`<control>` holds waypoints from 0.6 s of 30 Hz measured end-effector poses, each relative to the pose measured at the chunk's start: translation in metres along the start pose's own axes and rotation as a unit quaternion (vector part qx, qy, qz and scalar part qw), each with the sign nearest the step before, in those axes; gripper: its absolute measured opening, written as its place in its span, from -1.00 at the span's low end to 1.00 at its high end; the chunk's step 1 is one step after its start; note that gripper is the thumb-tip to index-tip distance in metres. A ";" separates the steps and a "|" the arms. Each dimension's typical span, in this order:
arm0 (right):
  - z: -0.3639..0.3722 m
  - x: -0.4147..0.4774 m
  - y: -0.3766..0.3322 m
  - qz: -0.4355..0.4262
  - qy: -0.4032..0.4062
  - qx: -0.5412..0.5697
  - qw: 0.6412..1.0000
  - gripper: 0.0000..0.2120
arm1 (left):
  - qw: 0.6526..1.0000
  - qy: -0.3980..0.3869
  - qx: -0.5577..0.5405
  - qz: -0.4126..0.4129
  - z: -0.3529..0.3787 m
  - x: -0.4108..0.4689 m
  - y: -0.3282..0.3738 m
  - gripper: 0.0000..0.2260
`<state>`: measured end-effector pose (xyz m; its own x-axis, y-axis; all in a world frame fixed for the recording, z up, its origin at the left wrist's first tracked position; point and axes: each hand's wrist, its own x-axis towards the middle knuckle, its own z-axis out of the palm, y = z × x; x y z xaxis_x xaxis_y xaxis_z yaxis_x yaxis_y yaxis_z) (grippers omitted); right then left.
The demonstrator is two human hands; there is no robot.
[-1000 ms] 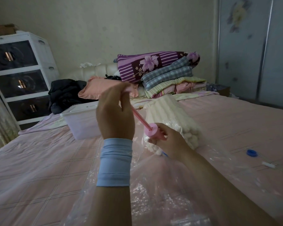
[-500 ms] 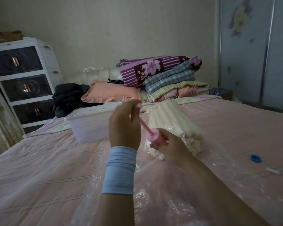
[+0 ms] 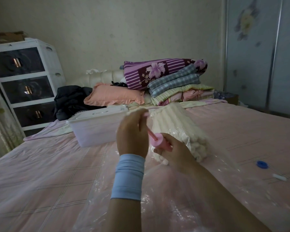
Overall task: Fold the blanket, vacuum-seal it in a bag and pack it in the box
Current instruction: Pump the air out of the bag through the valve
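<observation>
Now left fingers (image 3: 137,118) grip handle, right fingers (image 3: 159,150) barrel, of one pink pump (image 3: 158,141).

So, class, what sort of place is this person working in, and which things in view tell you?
Most likely a home bedroom: the person works on a bed with a pink sheet, a peach pillow and folded bedding lie at its head, and a white drawer unit stands beside it.

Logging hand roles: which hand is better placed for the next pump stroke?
Left. The left hand grips the plunger rod above the barrel, while the right hand holds the barrel over the bag.
</observation>
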<state>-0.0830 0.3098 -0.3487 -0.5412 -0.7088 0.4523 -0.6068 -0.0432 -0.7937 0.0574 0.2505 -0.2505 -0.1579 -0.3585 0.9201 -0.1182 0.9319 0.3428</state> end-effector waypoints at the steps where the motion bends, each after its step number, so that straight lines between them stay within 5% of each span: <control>1: -0.002 0.000 0.000 0.001 -0.003 -0.006 1.000 -0.60 | 0.998 0.061 0.007 0.028 -0.006 0.009 0.004 -0.85; 3: -0.002 0.001 0.002 0.004 -0.012 -0.015 1.000 -0.62 | 0.987 0.145 0.025 0.056 -0.012 0.017 0.008 -0.84; 5: -0.001 0.000 0.003 0.002 -0.016 -0.013 1.000 -0.60 | 0.987 0.151 0.026 0.055 -0.005 0.010 0.004 -0.85; 11: 0.004 -0.001 -0.003 -0.001 -0.006 0.020 1.000 -0.55 | 0.978 -0.187 0.007 -0.088 0.027 -0.034 -0.021 -0.88; 18: 0.000 0.003 0.004 0.004 0.001 0.000 1.000 -0.58 | 0.985 0.136 0.012 0.109 -0.008 0.015 0.001 -0.86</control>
<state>-0.0874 0.3072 -0.3506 -0.5468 -0.7083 0.4465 -0.6029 -0.0370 -0.7970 0.0624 0.2464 -0.2352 0.0850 -0.1195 0.9892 -0.1343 0.9823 0.1302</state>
